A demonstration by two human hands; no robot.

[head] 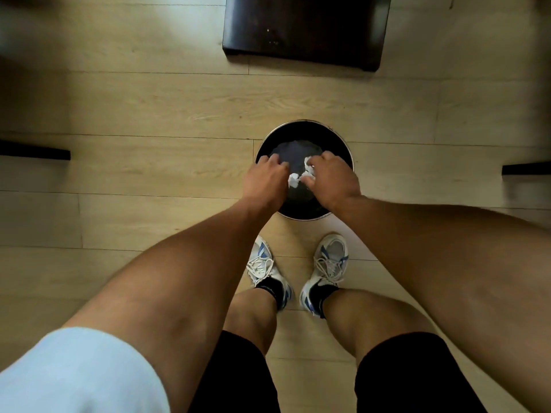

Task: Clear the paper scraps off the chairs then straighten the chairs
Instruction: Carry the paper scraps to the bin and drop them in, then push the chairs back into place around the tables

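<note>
Over the bin [304,131] at frame centre: left hand [265,180] and right hand [331,181], fingers loosely curled around paper scraps [295,179]; best released low, inside the rim.

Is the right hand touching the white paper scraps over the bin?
Touching: in the head view, the right hand has its fingers against the paper scraps above the bin.

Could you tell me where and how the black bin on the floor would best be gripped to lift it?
Probably by the rim of the round bin, hands on opposite sides, coming from above: it stands upright and open-topped, and the left hand and right hand are over it.
</note>
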